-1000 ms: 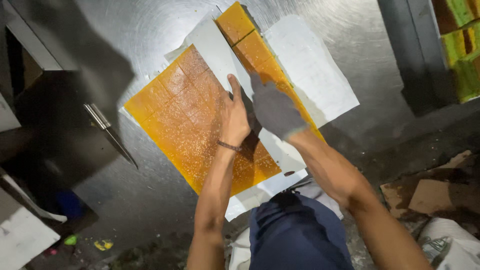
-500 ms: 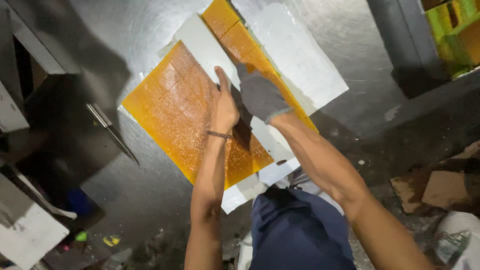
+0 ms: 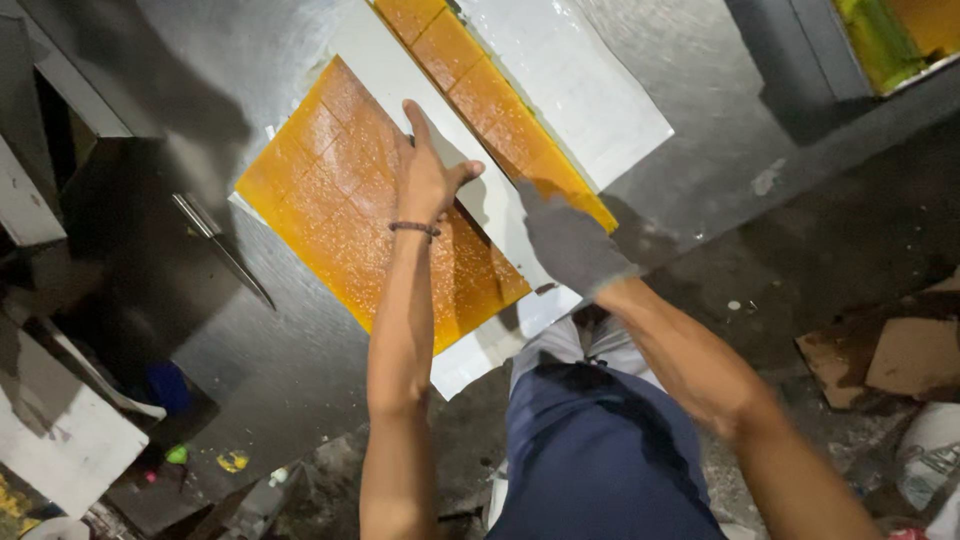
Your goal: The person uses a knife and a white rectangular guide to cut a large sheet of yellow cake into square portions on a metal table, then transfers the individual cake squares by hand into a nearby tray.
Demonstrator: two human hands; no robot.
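Observation:
A large orange slab (image 3: 345,215), scored into squares and speckled white, lies on a white sheet (image 3: 600,90) on a metal table (image 3: 280,360). My left hand (image 3: 425,175) lies flat on the slab's right edge, fingers spread, a dark band on the wrist. A separate strip of orange blocks (image 3: 490,110) runs up to the right across the sheet. My right hand (image 3: 565,240), in a grey glove, is at the near end of that strip, over the white sheet. Whether it grips anything is hidden.
A long knife (image 3: 220,248) lies on the metal table left of the slab. A tray with green and orange pieces (image 3: 890,40) sits at the top right. Cardboard scraps (image 3: 890,355) lie on the dark floor at right.
My right hand has slid down and right along the strip, away from the left hand. My left hand stays pressed on the slab.

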